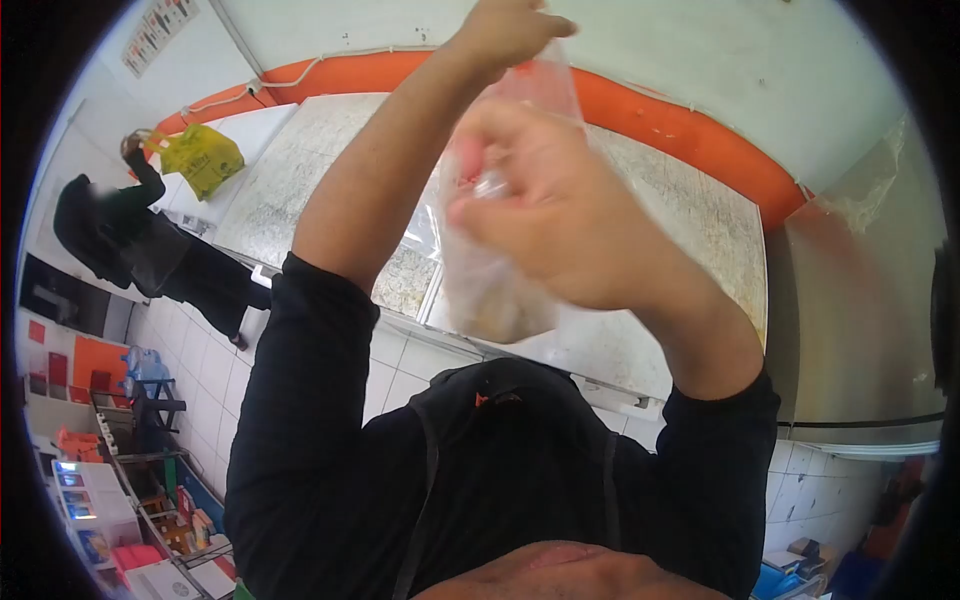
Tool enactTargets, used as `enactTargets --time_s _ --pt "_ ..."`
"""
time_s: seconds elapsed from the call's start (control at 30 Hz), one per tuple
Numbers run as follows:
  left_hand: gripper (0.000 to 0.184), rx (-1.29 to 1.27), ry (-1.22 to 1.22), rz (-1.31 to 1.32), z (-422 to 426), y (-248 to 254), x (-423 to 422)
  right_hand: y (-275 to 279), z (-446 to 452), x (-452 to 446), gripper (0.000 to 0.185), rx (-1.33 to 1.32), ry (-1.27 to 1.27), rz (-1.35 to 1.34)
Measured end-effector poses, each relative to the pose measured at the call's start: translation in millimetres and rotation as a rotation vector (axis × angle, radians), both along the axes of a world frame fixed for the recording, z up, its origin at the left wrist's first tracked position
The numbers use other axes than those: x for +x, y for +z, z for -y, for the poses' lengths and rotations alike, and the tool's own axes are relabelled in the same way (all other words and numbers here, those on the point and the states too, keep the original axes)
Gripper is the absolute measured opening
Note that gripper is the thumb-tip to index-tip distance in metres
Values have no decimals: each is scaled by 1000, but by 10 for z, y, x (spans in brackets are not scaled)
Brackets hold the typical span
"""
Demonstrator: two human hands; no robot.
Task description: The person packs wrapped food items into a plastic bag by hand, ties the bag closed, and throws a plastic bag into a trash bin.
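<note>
A clear plastic bag (500, 310) hangs in front of my chest, with something pale and whitish in its bottom that I cannot make out. My right hand (550, 205) is closed round the bag's gathered neck, slightly blurred. Higher up, at the top edge of the view, my left hand (510, 35) grips the upper end of the bag. Part of the left hand's fingers is cut off or hidden. Red marking shows on the upper part of the plastic.
Beneath my hands is a speckled pale worktop (320, 165). An orange band (690, 125) runs along the wall behind. At the left a person in dark clothes (150, 245) holds a yellow-green bag (205, 160). A shiny metal cabinet (860, 310) stands at the right.
</note>
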State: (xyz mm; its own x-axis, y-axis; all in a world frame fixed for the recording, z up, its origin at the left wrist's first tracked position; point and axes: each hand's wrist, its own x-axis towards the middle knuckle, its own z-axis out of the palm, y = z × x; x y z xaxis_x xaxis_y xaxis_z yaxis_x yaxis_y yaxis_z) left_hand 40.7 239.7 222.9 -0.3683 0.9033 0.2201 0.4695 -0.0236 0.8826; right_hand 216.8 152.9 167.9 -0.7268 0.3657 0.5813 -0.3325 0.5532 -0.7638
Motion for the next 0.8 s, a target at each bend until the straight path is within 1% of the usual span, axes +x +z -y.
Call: enactTargets --time_s 0.03,0.07,0.1,0.13,0.17,0.2,0.23,0.27,0.3,0.33,0.37,0.4,0.43,0.47,0.5,0.53,0.57,0.6,0.63,0.67,0.7,0.73,0.77,0.8 --pt "74 -225 -255 -77 87 256 69 80 150 2 17 48 5 121" --pt "74 -451 -510 -155 155 362 120 122 230 1 16 94 10 241" --pt "74 -461 -513 -156 220 203 203 107 231 -37 16 84 8 238" --pt "46 -185 -439 -324 273 -112 310 84 213 -89 18 95 -1 246" --pt "26 91 -355 -478 279 -449 321 46 173 -148 19 104 -6 261" --pt "28 263 -324 -591 240 -735 183 -1 132 -162 21 17 40 280" --pt "28 251 -322 -582 319 -1097 102 -45 61 -162 21 6 45 287" --pt "30 103 -507 -45 496 -1451 41 -89 12 -164 21 -39 29 336" --pt "32 -48 -653 505 564 -1648 -24 -150 -88 -170 22 -86 19 388" --pt "32 -50 -635 515 555 -1621 -81 -200 -164 -150 21 -130 71 507" --pt "33 -205 -680 159 556 -1565 -162 -349 -206 -154 21 -135 90 517" --pt "34 -356 -709 -205 674 -1531 -276 -576 -141 -197 19 -113 183 431" --pt "34 -365 -675 -175 863 -1649 -327 -703 -184 -257 18 -101 298 359" --pt "32 -185 -648 -66 1116 -1788 -261 -747 -261 -265 18 -248 408 374" --pt "31 -3 -612 39 1266 -1932 -227 -804 -341 -265 18 -252 430 389" --pt "32 -283 -562 567 1232 -2038 -225 -902 -447 -279 18 -267 433 329" --pt "33 -323 -647 811 1264 -2105 -231 -1002 -545 -288 19 -278 444 267" --pt "34 -340 -716 1048 1324 -2102 -229 -1095 -667 -214 21 -226 315 311" --pt "37 -292 -774 1024 1370 -2140 -192 -1145 -762 -189 23 -145 220 337" --pt "38 -95 -821 950 1429 -2236 -147 -1144 -671 -173 29 -376 198 388" --pt "43 15 -753 723 1454 -2240 -44 -1388 -867 -64 35 116 68 363" --pt "46 10 -745 581 1498 -2133 24 -1674 -941 26 40 -168 109 297" --pt "45 195 -657 173 1501 -2190 68 -1771 -987 31 43 -157 83 253" --pt "42 489 -439 4 1431 -2434 191 -1714 -959 -13 43 -147 129 228"
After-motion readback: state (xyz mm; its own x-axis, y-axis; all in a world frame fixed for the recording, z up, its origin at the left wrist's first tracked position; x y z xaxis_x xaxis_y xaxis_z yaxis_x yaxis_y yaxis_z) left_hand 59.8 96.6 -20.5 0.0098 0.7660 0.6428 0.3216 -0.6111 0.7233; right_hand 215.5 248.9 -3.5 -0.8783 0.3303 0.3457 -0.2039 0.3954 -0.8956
